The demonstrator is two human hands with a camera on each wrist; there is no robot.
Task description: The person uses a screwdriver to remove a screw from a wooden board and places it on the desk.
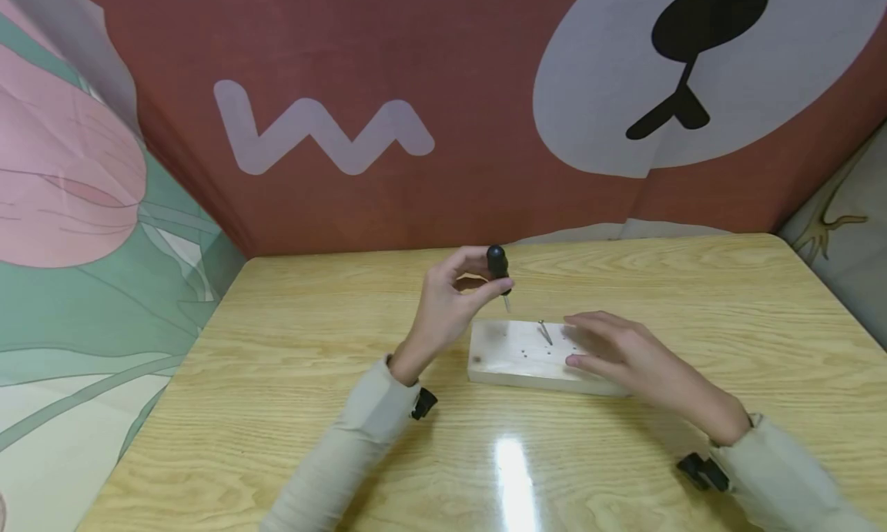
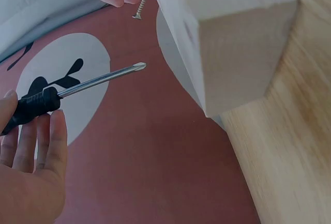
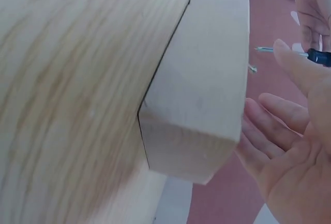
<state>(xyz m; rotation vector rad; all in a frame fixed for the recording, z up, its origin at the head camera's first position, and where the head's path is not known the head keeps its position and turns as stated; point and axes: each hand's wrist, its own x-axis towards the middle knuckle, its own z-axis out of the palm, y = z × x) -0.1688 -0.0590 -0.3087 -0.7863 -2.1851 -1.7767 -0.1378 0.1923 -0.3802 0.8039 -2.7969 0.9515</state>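
My left hand (image 1: 446, 297) holds a Phillips screwdriver (image 1: 497, 262) by its black handle, tip down, above the left part of a pale wooden block (image 1: 506, 370). In the left wrist view the screwdriver's cross tip (image 2: 138, 66) points toward the block, apart from it. A screw (image 1: 545, 332) stands tilted in the block's top, its threads showing in the left wrist view. My right hand (image 1: 624, 355) is over the block's right end, fingers extended and thumb apart, with nothing between them. Several small dark holes (image 1: 524, 354) dot the block's top.
The block lies on a wood-grain table (image 1: 312, 409). Behind the table hangs a reddish-brown cloth (image 1: 388, 209) with a printed face, and a floral cloth (image 1: 90, 309) hangs at the left. Black wrist cameras (image 1: 702, 471) sit at both sleeve cuffs.
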